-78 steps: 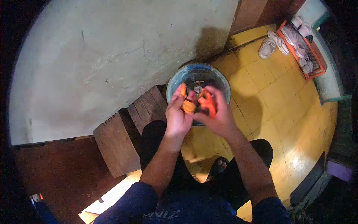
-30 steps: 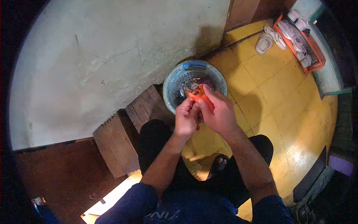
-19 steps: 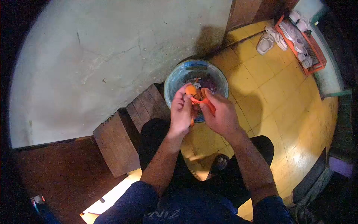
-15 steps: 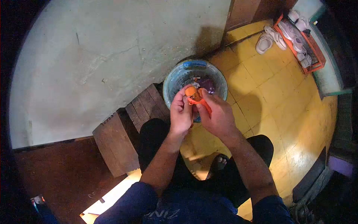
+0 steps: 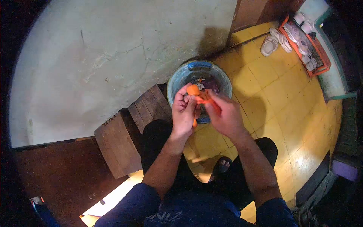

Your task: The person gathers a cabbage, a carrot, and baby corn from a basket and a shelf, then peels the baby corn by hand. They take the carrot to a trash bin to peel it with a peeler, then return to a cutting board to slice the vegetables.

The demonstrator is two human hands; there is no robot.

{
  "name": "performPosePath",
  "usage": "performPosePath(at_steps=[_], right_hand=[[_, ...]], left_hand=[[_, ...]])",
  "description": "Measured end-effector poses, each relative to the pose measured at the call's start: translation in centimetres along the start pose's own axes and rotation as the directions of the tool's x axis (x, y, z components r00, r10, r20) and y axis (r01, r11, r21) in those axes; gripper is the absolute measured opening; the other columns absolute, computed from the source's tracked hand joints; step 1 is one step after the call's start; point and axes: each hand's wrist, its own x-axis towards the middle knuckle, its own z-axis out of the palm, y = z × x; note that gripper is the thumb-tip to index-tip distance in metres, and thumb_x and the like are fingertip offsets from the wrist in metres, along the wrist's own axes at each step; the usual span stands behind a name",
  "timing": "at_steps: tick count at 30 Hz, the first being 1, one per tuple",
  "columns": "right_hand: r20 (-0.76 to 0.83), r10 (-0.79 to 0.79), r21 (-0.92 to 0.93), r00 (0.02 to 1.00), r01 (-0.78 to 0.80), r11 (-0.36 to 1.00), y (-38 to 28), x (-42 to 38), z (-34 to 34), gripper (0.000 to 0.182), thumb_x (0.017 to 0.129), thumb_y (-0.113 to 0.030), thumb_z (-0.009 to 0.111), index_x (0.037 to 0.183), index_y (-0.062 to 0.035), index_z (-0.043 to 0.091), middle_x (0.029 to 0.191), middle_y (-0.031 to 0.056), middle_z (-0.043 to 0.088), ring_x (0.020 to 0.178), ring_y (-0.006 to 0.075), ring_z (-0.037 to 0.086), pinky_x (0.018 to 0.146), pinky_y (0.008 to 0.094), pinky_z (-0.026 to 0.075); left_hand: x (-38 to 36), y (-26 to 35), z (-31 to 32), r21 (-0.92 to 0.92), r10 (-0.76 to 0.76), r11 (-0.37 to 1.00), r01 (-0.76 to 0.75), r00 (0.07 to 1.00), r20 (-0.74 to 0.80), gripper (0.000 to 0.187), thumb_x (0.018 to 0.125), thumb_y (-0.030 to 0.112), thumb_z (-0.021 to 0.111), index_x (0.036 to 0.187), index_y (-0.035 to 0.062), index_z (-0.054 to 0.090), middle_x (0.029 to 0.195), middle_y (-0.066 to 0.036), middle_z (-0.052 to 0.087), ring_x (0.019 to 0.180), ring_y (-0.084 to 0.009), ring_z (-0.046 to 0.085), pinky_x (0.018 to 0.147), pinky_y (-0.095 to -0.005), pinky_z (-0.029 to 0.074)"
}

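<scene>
My left hand is wrapped round an orange, carrot-like object. Its blunt end shows above my fingers, and a bit of orange shows below them. Close against it on the right, my right hand grips a red-orange tool, partly hidden by the fingers and blurred. Both hands are over a round bucket with a bluish rim, which has dark purple and whitish scraps inside.
Wooden blocks or stools stand left of the bucket by the pale wall. Light-coloured clogs lie on the yellow tiled floor, near an orange shoe rack. My knees flank my forearms.
My right hand has moved slightly right and down with the red-orange tool. The carrot-like object is turned a little, and its lower bit now shows under my left hand.
</scene>
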Motion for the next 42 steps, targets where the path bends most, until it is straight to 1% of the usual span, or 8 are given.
performPosePath(at_steps=[8,11,14,19,26,28,34,42], right_hand=[[-0.076,0.141,-0.020,0.987,-0.143,0.989,0.2,0.5,0.7,0.039,0.089,-0.022,0.058,0.116,0.0056,0.058,0.090,0.0224,0.065,0.081,0.0342,0.065,0.073,0.0405,0.052],[0.294,0.624,0.530,0.724,-0.667,0.524,0.0,1.0,-1.0,0.035,0.093,-0.030,0.056,0.112,-0.0016,0.064,0.079,0.0081,0.067,0.071,0.0119,0.060,0.065,0.0291,0.049],[0.077,0.436,0.347,0.897,-0.434,0.831,0.9,0.6,-0.8,0.034,0.093,-0.029,0.057,0.112,-0.0026,0.065,0.074,0.0082,0.064,0.067,0.0117,0.058,0.062,0.0289,0.048],[0.014,0.089,0.009,0.996,-0.089,0.996,-0.3,-0.4,0.6,0.039,0.091,-0.026,0.055,0.119,0.0007,0.056,0.086,0.0214,0.064,0.077,0.0396,0.063,0.070,0.0422,0.051],[-0.099,0.229,0.229,0.968,-0.202,0.952,0.8,0.7,0.6,0.031,0.092,-0.026,0.054,0.113,-0.0038,0.062,0.085,0.0187,0.066,0.077,0.0361,0.065,0.070,0.0405,0.051],[0.131,0.538,0.389,0.833,-0.542,0.745,0.6,0.8,0.0,0.029,0.093,-0.024,0.054,0.113,-0.0053,0.064,0.085,0.0174,0.067,0.077,0.0338,0.066,0.071,0.0394,0.052],[0.022,0.105,0.178,0.994,-0.108,0.978,0.6,-0.1,1.2,0.036,0.091,-0.022,0.057,0.120,-0.0003,0.059,0.087,0.0184,0.067,0.077,0.0315,0.065,0.070,0.0385,0.051],[-0.012,0.035,0.100,0.999,-0.034,0.994,0.5,-0.1,0.9,0.038,0.088,-0.018,0.060,0.117,0.0065,0.057,0.081,0.0188,0.063,0.072,0.0325,0.062,0.067,0.0397,0.050]], left_hand=[[-1.2,-1.7,0.5,0.060,0.027,0.998,-0.032,0.996,0.081,0.036,0.095,0.005,0.052,0.131,0.0058,0.048,0.090,0.001,0.061,0.061,-0.0036,0.050,0.046,-0.0172,0.037],[-1.2,-0.4,0.5,-0.036,-0.094,0.995,0.097,0.992,0.086,0.036,0.095,0.010,0.055,0.130,0.0077,0.048,0.092,0.002,0.061,0.062,-0.0041,0.051,0.046,-0.0173,0.039],[-0.4,-0.1,-0.7,-0.110,-0.148,0.982,0.151,0.988,0.035,0.036,0.094,0.014,0.056,0.129,0.0079,0.049,0.091,0.002,0.062,0.062,-0.0042,0.052,0.046,-0.0169,0.041],[-0.1,-0.7,-0.3,-0.150,-0.085,0.985,0.082,0.996,-0.010,0.035,0.094,0.014,0.057,0.128,0.0078,0.051,0.088,0.002,0.062,0.062,-0.0031,0.051,0.047,-0.0163,0.041],[-1.4,-2.4,0.9,0.153,-0.033,0.988,0.023,0.997,0.064,0.030,0.095,0.011,0.053,0.125,0.0051,0.052,0.086,0.000,0.062,0.059,-0.0043,0.052,0.042,-0.0175,0.038],[-0.7,-0.8,1.2,0.082,-0.130,0.987,0.138,0.988,-0.087,0.023,0.096,0.012,0.051,0.118,0.0035,0.051,0.086,-0.002,0.062,0.059,-0.0059,0.055,0.041,-0.0186,0.039],[0.2,-0.2,-0.7,-0.010,-0.065,0.998,0.066,0.996,0.055,0.018,0.099,0.016,0.046,0.109,0.0026,0.053,0.084,-0.006,0.065,0.051,-0.0056,0.053,0.039,-0.0188,0.039],[0.5,-1.1,-0.9,-0.012,0.057,0.998,-0.057,0.998,0.003,0.025,0.095,0.018,0.055,0.116,0.0051,0.057,0.098,-0.005,0.066,0.071,-0.0064,0.060,0.046,-0.0173,0.043]])
